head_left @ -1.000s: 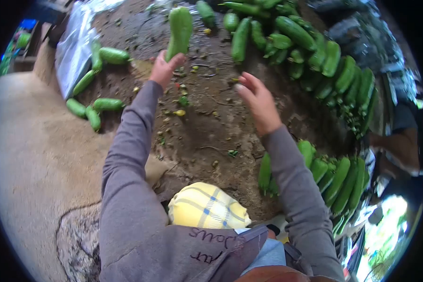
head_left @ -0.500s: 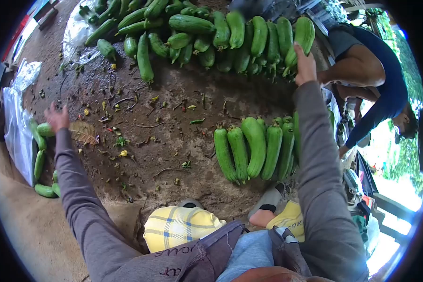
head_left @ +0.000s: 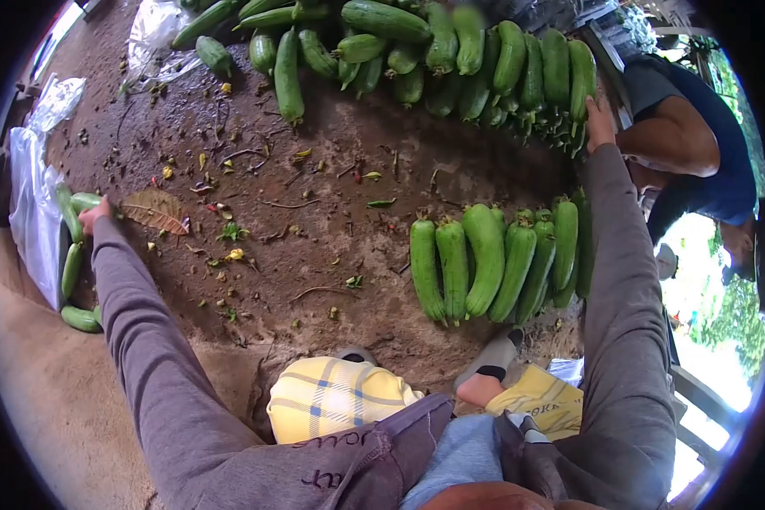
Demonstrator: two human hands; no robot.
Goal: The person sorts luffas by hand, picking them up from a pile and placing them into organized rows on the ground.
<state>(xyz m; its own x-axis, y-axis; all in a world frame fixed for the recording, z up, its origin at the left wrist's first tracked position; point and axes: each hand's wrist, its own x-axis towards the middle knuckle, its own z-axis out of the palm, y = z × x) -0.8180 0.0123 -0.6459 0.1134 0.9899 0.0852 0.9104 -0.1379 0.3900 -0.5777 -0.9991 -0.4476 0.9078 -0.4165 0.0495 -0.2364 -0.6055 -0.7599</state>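
Note:
My left hand (head_left: 95, 216) is at the far left, with its fingers closed round the end of a green gourd (head_left: 84, 201) beside white plastic. Far to the right, my right hand (head_left: 601, 125) is open, its fingertips against the lower end of the last gourd (head_left: 582, 76) in the upper row. That gourd lies lengthwise beside its neighbours. A second group of long green gourds (head_left: 484, 255) lies side by side on the soil, nearer my feet.
A co-worker in dark clothes (head_left: 735, 140) bends at the right edge, close to my right hand. White plastic sheeting (head_left: 34, 204) lies at the left. Dry leaves (head_left: 155, 211) and twigs are scattered on the brown soil (head_left: 314, 255). A yellow plaid cloth (head_left: 336, 399) covers my knee.
My left hand has come down onto the gourd and closed. The gourd at my right hand, slanted before, now lies in line with the row; my right hand's fingers have loosened. The view has shifted.

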